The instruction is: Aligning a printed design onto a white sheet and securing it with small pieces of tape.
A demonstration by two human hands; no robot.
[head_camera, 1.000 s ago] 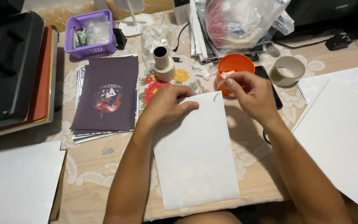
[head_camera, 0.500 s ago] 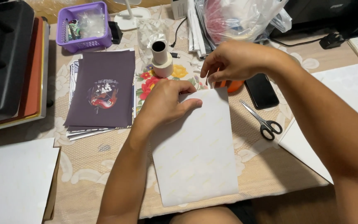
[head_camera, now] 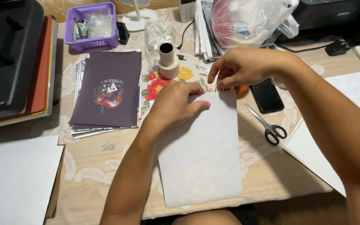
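A white sheet of paper (head_camera: pixel 205 154) lies on the lace tablecloth in front of me. My left hand (head_camera: pixel 173 104) presses flat on its upper left corner, thumb stretched along the top edge. My right hand (head_camera: pixel 242 68) hovers at the sheet's upper right edge with fingertips pinched together near the paper's top; whether a small piece is between them is hard to tell. An orange cup (head_camera: pixel 240 88) shows only as a sliver under my right hand.
A stack of dark purple printed sheets (head_camera: pixel 109 93) lies to the left. A small white tape roll (head_camera: pixel 168 60), a purple basket (head_camera: pixel 90 26), a black phone (head_camera: pixel 266 96), scissors (head_camera: pixel 269 125), a plastic bag (head_camera: pixel 246 21), white sheets (head_camera: pixel 17 179) and a black machine (head_camera: pixel 9 54) surround the paper.
My right hand has moved from the orange cup leftward to the sheet's top right edge. My left hand stays pressed on the paper. The camera view has shifted slightly.
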